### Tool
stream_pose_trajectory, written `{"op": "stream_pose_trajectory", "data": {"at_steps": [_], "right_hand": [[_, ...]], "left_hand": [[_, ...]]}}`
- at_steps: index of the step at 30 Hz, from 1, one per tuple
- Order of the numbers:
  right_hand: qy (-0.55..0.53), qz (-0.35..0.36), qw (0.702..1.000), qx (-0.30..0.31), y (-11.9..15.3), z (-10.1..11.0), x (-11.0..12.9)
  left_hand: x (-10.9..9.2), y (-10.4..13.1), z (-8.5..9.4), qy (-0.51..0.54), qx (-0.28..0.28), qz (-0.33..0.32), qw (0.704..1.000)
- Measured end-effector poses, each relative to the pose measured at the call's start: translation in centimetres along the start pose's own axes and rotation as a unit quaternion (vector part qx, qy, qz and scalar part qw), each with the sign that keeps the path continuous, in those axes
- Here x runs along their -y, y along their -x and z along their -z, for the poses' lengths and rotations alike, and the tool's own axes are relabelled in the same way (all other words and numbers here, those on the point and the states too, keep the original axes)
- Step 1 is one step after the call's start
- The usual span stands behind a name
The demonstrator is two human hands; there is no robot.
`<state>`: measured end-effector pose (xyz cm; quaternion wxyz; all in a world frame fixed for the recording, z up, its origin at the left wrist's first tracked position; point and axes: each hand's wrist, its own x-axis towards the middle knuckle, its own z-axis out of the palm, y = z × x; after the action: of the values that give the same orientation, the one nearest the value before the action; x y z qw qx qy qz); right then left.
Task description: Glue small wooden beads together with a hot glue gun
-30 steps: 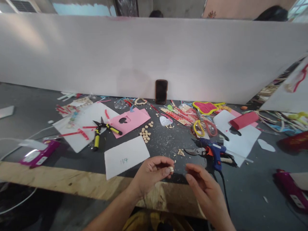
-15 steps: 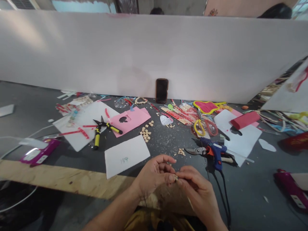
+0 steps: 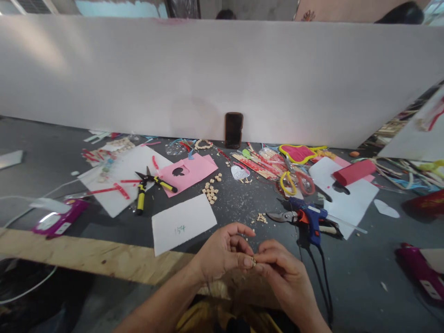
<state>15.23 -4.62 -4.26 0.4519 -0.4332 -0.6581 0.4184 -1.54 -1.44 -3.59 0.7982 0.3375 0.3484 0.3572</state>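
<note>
Close to the table's front edge, my left hand (image 3: 227, 249) and my right hand (image 3: 282, 273) meet fingertip to fingertip. Pinched between both is a small beige cluster of little pieces (image 3: 254, 262), mostly covered by my thumbs. The left index finger arches above the rest. Beyond the hands lie a pile of similar beige clusters (image 3: 210, 192) and a few loose short beige bits (image 3: 262, 218). A white card with green handwriting (image 3: 183, 224) is left of my left hand. Right of the bits are pruning shears (image 3: 282, 216) and a blue glue gun (image 3: 314, 222).
A phone (image 3: 233, 130) leans on the white partition (image 3: 138, 83). Yellow-handled pliers (image 3: 142, 196), pink paper (image 3: 189, 173) and scissors (image 3: 287, 182) lie farther back. Purple power strips (image 3: 62, 219) sit at both sides. The glue gun's black cord runs down beside my right hand.
My fingers have shifted slightly around the small beige cluster, and the thumbs now cover more of it. The view has moved a little; the things on the table stay put.
</note>
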Motion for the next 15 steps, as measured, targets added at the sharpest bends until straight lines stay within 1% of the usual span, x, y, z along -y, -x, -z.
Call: {"op": "stream_pose_trajectory", "data": {"at_steps": [3, 7, 11, 13, 15], "right_hand": [[-0.001, -0.002, 1.000, -0.003, -0.03, -0.14, -0.05], [-0.042, -0.028, 0.999, 0.004, -0.14, 0.04, -0.39], [-0.098, -0.057, 0.992, 0.049, -0.28, 0.60, -0.60], [-0.091, -0.060, 0.991, 0.073, -0.33, 0.79, -0.52], [-0.061, -0.050, 0.993, 0.089, -0.40, 0.84, -0.33]], "left_hand": [[-0.08, -0.06, 0.10, -0.017, -0.002, -0.003, 1.000], [-0.13, -0.05, 0.04, 0.003, 0.010, -0.001, 1.000], [-0.19, -0.03, 0.22, 0.024, 0.033, 0.012, 0.999], [-0.17, -0.07, 0.45, 0.026, 0.045, 0.028, 0.998], [-0.07, -0.14, 0.67, 0.024, 0.056, 0.042, 0.997]]}}
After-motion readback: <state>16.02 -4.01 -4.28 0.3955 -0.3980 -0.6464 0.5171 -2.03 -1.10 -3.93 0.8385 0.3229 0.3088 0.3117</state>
